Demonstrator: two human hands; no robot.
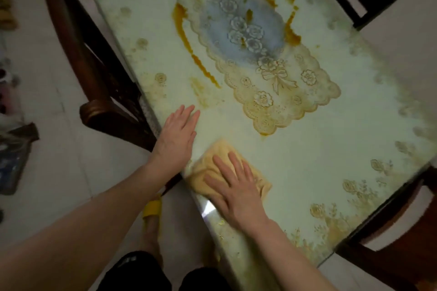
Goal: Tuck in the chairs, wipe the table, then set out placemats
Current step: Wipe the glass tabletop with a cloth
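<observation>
The wiping step is judged to be in hand: at the near edge of the bench [307,160], one yellow cloth [199,168] is pressed flat under the spread fingers of the right hand [234,186]. The left hand [177,134] is laid open and flat on the surface just beside it, with nothing gripped. Farther in, several orange smears [184,38] are seen beside and across the one lace placemat [272,73], so a push of the cloth toward them is called for next, and three chairs [78,38] are counted at the bench's edges.
</observation>
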